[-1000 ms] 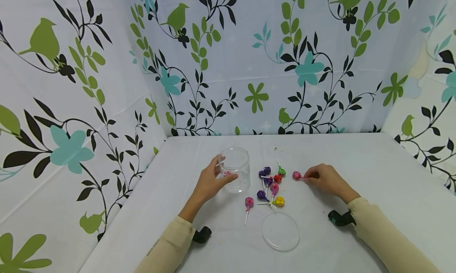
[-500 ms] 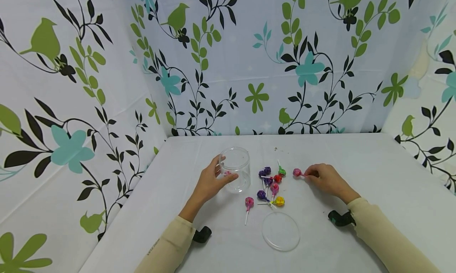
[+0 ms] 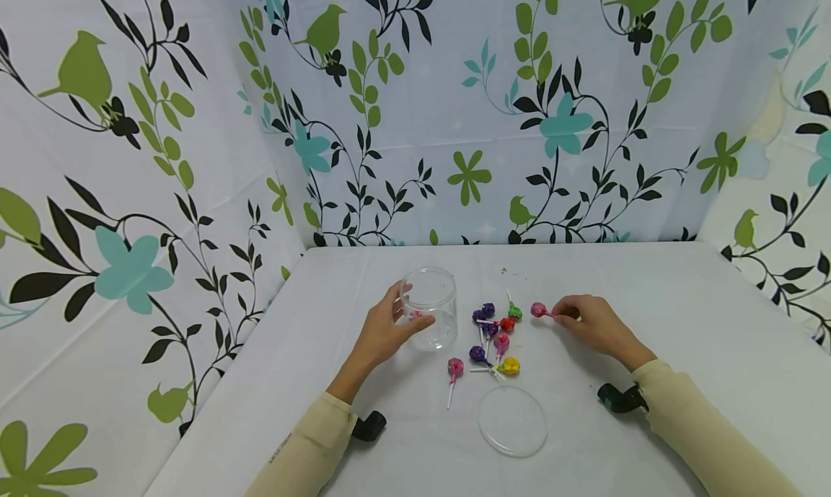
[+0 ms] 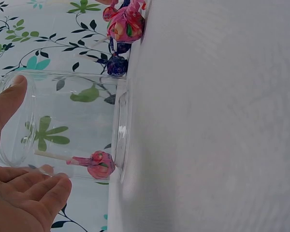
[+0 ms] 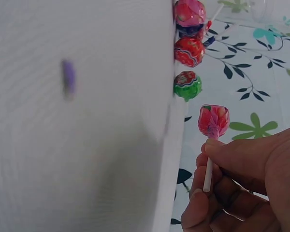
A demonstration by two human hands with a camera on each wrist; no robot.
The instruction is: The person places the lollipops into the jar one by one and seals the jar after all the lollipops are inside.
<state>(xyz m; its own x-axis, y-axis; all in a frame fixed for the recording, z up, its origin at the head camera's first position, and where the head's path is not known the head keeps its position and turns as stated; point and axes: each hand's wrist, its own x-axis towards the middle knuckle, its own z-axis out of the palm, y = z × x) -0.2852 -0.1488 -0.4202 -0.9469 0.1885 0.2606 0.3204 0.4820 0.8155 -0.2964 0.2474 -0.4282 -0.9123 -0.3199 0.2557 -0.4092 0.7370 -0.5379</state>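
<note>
My left hand (image 3: 387,329) holds a clear plastic jar (image 3: 443,306) upright on the white table, thumb on the near side and fingers behind. Inside the jar one pink lollipop (image 4: 100,164) lies at the bottom, its white stick leaning up. To the right, my right hand (image 3: 594,327) pinches another pink lollipop (image 5: 214,121) by its stick just under the wrapper, the wrapped head pointing toward the jar. Between the hands lies a loose group of lollipops: purple (image 3: 477,354), red (image 3: 507,324), green (image 3: 515,312), yellow (image 3: 511,366) and pink (image 3: 501,340).
A separate pink lollipop (image 3: 455,367) lies just in front of the jar. Nearer me, a round clear lid (image 3: 513,454) lies flat on the table (image 3: 415,454). Patterned cloth (image 3: 389,179) with birds and leaves hangs behind and at both sides.
My right hand has risen a little, and the pinched lollipop has shifted slightly left. My left hand and the jar stay in place.
</note>
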